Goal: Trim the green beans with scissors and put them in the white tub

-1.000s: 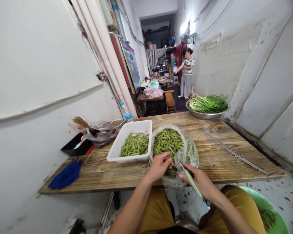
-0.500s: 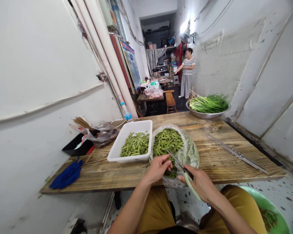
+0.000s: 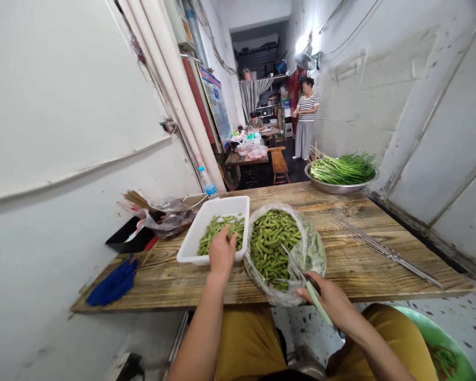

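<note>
Green pods (image 3: 272,230) are being held in two places on the wooden table (image 3: 349,264): some in a white tub (image 3: 188,250) left of centre, others in a clear plastic bag (image 3: 316,255) just to its right. The left hand (image 3: 222,248) is being held over the near right part of the tub, its fingertips lowered at the pods; whether a pod is being pinched, or whether the fingers are closed, cannot be told. By the right hand (image 3: 329,299), scissors (image 3: 319,304) with pale green handles are being gripped, the blades pointed far and left over the bag. The two hands are being held well apart.

At the far right, long green stalks (image 3: 343,170) are being held in a metal basin (image 3: 341,188); nearer, on the right, thin metal rods (image 3: 392,255) are being borne by the wood. On the left, a black box (image 3: 125,242) and a blue cloth (image 3: 113,283) are being supported by the table. Farther off, a striped top is being worn by a standing person (image 3: 306,127).
</note>
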Tool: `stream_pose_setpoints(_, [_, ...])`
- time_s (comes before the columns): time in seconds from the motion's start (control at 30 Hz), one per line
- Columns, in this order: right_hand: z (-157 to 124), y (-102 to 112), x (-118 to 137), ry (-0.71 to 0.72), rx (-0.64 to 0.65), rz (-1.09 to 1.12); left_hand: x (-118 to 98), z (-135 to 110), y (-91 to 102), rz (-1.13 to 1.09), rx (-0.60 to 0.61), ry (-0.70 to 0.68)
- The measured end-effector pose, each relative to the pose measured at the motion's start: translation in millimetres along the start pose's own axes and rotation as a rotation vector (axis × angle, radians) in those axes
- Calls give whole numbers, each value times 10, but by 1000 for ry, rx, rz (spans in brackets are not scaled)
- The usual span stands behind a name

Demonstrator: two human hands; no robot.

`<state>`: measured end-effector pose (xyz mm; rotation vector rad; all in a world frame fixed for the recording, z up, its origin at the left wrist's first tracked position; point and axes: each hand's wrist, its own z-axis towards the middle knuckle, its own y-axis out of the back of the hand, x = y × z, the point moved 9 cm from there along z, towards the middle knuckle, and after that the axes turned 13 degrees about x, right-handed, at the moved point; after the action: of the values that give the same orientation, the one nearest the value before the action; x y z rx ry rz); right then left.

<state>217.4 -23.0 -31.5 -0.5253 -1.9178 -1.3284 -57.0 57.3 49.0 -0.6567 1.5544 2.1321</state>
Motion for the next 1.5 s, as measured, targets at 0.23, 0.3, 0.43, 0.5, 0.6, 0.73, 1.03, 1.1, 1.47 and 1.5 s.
stream_pose_setpoints(0.23, [-36,-12,104,55,14,105,-619,-95,-661,231,239,-405])
stream_pose_setpoints(0.3, [-42,-12,98,44,17,94,-659,-138,-881,172,318,-413])
stream_pose_setpoints(0.43, [-55,-5,52,41,17,77,-555,-88,-944,-139,357,-319])
stream_pose_setpoints(0.5, [-53,1,43,44,11,80,-510,-92,-953,-348,413,-279])
stream_pose_setpoints(0.6, [-36,12,93,68,11,101,-476,-164,-1027,-545,514,-208])
stream_pose_setpoints(0.73, [-12,17,179,84,39,93,-461,-268,-1121,-640,601,-134])
stream_pose_setpoints(1.03, [-25,61,200,81,17,102,-457,-306,-1014,-704,561,-85])
stream_pose_setpoints(1.1, [-27,58,238,97,27,89,-489,-340,-1035,-718,596,-94])
stream_pose_setpoints(1.47, [27,64,174,116,-16,167,-473,-426,-1077,-933,679,22])
stream_pose_setpoints(1.5, [24,68,173,115,-21,175,-465,-437,-1092,-1008,686,65])
